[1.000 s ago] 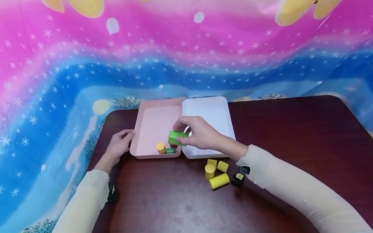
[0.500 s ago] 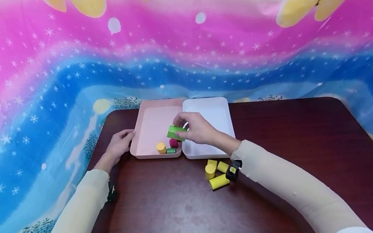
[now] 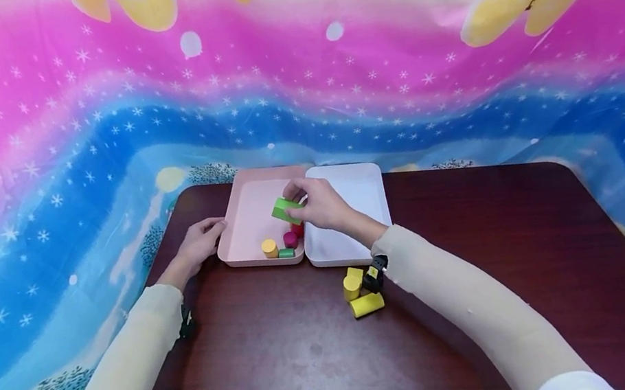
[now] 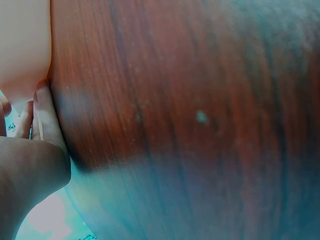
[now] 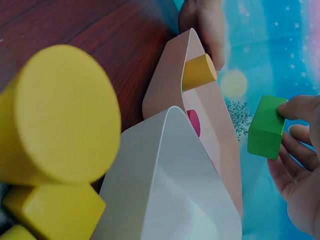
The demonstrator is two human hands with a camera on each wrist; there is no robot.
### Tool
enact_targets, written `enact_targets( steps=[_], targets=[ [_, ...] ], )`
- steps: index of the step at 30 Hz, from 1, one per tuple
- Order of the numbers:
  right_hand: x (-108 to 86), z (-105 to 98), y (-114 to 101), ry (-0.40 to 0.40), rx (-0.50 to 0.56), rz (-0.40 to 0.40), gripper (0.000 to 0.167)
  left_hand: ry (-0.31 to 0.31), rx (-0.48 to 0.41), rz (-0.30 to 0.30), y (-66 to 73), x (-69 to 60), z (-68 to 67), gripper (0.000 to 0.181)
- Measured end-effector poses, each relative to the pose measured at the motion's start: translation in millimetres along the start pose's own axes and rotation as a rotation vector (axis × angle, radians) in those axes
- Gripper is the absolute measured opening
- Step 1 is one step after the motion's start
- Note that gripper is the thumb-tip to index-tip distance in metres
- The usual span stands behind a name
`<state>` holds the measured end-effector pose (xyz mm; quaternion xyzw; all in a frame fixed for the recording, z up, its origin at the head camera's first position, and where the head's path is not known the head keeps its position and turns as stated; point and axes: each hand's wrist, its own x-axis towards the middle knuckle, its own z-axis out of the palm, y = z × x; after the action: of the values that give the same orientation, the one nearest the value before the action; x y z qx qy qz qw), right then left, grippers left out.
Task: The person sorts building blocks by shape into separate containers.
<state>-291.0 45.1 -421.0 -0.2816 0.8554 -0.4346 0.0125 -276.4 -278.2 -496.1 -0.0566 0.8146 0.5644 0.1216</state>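
Note:
My right hand [image 3: 320, 202] pinches a green block [image 3: 286, 211] between thumb and fingers, held up above the right side of the pink tray [image 3: 254, 202]. In the right wrist view, the green block [image 5: 265, 127] is clear of both trays. My left hand [image 3: 198, 241] touches the left wall of the pink tray; in the left wrist view its fingers [image 4: 47, 112] lie against the outer wall. Inside the tray's near right corner are an orange-yellow cylinder [image 3: 270, 248], a small dark green cylinder [image 3: 286, 253], a magenta cylinder [image 3: 290, 239] and a partly hidden red piece [image 3: 297, 230].
A white tray [image 3: 369, 202] adjoins the pink one on the right. Several yellow blocks [image 3: 367, 304] sit on the dark wooden table [image 3: 292, 366] in front of it, partly covered by the right wrist camera [image 3: 373, 276]. A printed cloth [image 3: 393, 83] hangs behind.
My right hand has moved up and slightly left with the green block, away from the pieces in the pink tray, uncovering the magenta cylinder and some red. The left hand stays in place.

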Motion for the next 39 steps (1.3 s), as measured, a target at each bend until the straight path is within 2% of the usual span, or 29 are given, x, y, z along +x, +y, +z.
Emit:
enact_targets(
  steps=[7,21,31,39],
  targets=[
    [8.5,6,3,0.005,0.056,0.07,0.023,0.0,0.003,-0.008,0.7,-0.2,-0.7,0.056],
    [18.1,27,10,0.024,0.073,0.09,0.023,-0.001,0.01,0.006,-1.7,1.6,-0.4,0.057],
    [21.2,37,14,-0.008,-0.001,0.102,0.023,0.003,0.004,0.008,-2.2,2.9,-0.2,0.057],
    [21.8,40,10,-0.024,-0.084,0.038,0.023,0.011,-0.002,0.005,-2.0,2.1,0.4,0.055]
  ],
)
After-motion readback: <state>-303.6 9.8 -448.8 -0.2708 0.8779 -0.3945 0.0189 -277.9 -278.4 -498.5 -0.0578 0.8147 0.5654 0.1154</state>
